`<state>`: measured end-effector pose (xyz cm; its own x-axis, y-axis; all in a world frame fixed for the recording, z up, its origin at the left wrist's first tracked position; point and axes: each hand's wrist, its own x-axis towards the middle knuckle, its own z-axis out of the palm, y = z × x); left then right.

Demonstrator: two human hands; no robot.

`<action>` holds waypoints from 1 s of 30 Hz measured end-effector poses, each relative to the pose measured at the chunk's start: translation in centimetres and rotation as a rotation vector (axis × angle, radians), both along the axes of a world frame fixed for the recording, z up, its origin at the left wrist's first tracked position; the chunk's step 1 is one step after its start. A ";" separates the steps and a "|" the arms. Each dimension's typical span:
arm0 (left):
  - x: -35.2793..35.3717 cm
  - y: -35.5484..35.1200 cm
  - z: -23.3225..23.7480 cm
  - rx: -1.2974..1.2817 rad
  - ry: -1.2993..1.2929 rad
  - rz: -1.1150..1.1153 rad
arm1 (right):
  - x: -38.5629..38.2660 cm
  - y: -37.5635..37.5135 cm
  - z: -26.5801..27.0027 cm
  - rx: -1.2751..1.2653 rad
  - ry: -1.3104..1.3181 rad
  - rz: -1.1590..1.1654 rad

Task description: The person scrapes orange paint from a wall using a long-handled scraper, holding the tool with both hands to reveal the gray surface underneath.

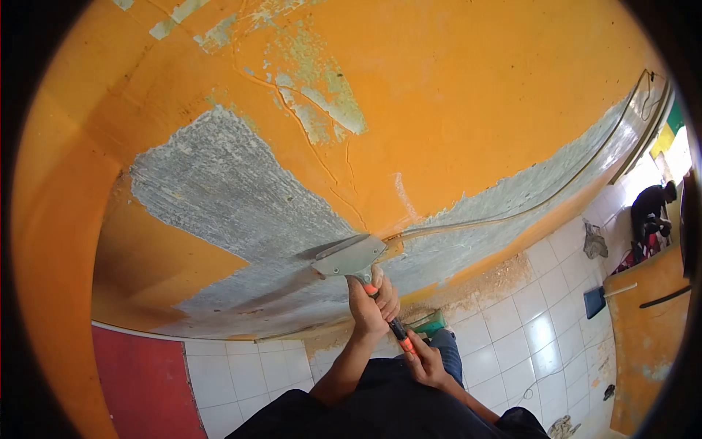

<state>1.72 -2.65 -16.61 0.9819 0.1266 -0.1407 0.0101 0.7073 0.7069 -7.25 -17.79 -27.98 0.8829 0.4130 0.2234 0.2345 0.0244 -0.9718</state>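
Observation:
A wide-bladed scraper (352, 257) with a black and orange handle sits with its blade up against an orange painted wall (468, 95). My left hand (371, 307) is wrapped round the handle just below the metal head. Lower down, my right hand (425, 364) grips the handle's orange end. Around the blade, a broad grey scraped strip (219, 179) runs across the wall, with orange paint on both sides. Above the blade, a cracked, peeling patch (314, 102) shows pale layers under the paint.
A cable (504, 219) runs along the wall to the right. White tiles (504, 322) cover the floor, with paint debris along the wall's foot. A red panel (142, 380) is at lower left, a blue dustpan-like object (594, 301) at right. Another person (649, 216) is at far right.

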 end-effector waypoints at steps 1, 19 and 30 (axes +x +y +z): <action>-0.1 0.1 0.0 0.002 0.022 0.014 | -0.2 -0.3 -0.1 -0.006 0.045 0.007; -0.2 0.0 -0.2 0.017 0.056 0.060 | 0.5 -0.3 0.3 0.026 0.009 0.014; -0.2 -0.1 -0.5 0.014 0.027 0.055 | 0.6 -0.3 0.0 0.047 0.072 0.021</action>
